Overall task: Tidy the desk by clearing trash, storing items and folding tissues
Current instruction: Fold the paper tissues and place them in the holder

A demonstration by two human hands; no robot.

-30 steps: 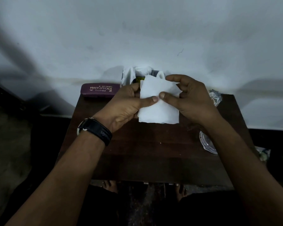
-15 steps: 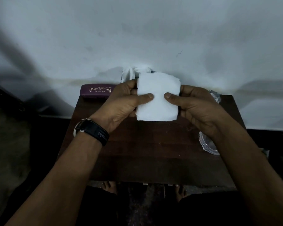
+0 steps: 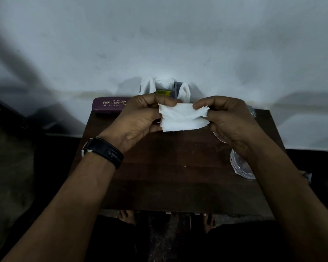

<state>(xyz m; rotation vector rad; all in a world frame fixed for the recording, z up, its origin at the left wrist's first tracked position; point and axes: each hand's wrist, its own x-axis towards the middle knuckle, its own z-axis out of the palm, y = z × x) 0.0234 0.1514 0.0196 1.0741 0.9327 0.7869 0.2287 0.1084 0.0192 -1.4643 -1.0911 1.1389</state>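
Above the dark wooden tabletop, the left hand and the right hand hold a folded white tissue, the fingers of each pinching one end, and at the tabletop's far edge stand a maroon spectacle case and a holder with crumpled tissues.

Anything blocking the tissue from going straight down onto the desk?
Nothing visible. The left hand and right hand pinch the tissue at its ends above the bare desk; the glasses case and glass dish sit off to the sides.
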